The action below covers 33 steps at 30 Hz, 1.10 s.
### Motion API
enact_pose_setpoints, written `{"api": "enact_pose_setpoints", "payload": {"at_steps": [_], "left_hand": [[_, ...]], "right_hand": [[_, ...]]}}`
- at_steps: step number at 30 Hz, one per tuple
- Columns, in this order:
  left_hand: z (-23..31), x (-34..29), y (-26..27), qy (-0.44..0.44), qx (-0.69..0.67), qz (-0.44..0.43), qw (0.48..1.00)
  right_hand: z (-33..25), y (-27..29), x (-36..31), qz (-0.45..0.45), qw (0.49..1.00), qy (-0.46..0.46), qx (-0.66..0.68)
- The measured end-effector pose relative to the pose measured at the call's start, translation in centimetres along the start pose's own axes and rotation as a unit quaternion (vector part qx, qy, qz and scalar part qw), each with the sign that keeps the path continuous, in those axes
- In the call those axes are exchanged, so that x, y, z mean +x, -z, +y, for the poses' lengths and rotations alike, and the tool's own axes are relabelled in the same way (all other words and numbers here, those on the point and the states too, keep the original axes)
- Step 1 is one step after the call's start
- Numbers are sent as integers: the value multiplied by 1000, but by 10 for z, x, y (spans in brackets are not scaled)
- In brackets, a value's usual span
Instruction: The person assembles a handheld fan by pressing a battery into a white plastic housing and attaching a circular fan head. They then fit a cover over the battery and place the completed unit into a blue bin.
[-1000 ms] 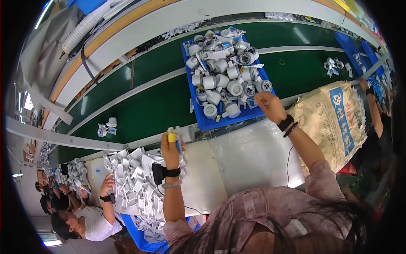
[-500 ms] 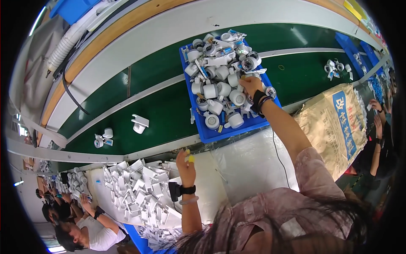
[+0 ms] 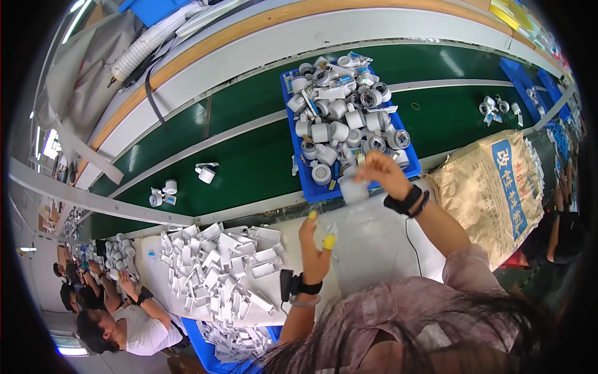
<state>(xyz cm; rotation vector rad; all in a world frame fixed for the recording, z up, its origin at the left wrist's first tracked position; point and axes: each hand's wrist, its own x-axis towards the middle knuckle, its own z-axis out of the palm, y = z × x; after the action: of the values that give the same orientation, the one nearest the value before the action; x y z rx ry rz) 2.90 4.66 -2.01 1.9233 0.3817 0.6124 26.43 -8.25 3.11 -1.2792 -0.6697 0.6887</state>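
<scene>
My right hand (image 3: 385, 173) is closed on a white round-headed plastic part (image 3: 355, 191), blurred by motion, just past the near edge of a blue bin (image 3: 316, 194). The bin is heaped with similar round-headed white parts, some showing a grille or a dark open end. My left hand (image 3: 314, 250) is raised over the worktable with thumb and fingers apart and nothing in it; yellow wraps cover two of its fingertips. To its left spreads a pile of white plastic shells (image 3: 218, 268). A pale sheet (image 3: 380, 243) lies on the table beneath and between my hands.
A green conveyor belt (image 3: 249, 171) runs behind the table, with a few white parts (image 3: 205, 173) at left and more (image 3: 492, 107) at right. A brown paper sack (image 3: 479, 181) stands right. Another blue bin (image 3: 202, 346) holds shells near a seated co-worker (image 3: 140, 330).
My right hand has come out of the bin toward me, bringing a white part. My left hand has moved right and its fingers have spread. The whole view has shifted slightly.
</scene>
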Motion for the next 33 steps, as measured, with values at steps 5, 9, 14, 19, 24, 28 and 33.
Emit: {"api": "enact_pose_setpoints", "payload": {"at_steps": [5, 9, 14, 19, 24, 28, 33], "left_hand": [[41, -4, -23, -86, -56, -8, 995], [42, -29, -24, 106, -252, -157, 949], [68, -18, 14, 260, -248, -325, 875], [75, -30, 15, 99, -33, -342, 934], [64, -48, -5, 19, 20, -244, 969], [50, -58, -12, 55, -152, -177, 971], [73, -48, -12, 213, -341, -155, 902]], "right_hand": [[-23, -42, -84, -129, 979, -107, 114], [-30, -42, -117, -138, 968, -141, 152], [-39, -26, -139, -238, 946, -191, 111], [-26, -29, -152, -350, 897, -271, -7], [-6, -42, -159, -260, 900, -47, -347], [0, -60, -166, 26, 911, 128, -392], [2, -72, -165, 91, 926, 156, -333]]}}
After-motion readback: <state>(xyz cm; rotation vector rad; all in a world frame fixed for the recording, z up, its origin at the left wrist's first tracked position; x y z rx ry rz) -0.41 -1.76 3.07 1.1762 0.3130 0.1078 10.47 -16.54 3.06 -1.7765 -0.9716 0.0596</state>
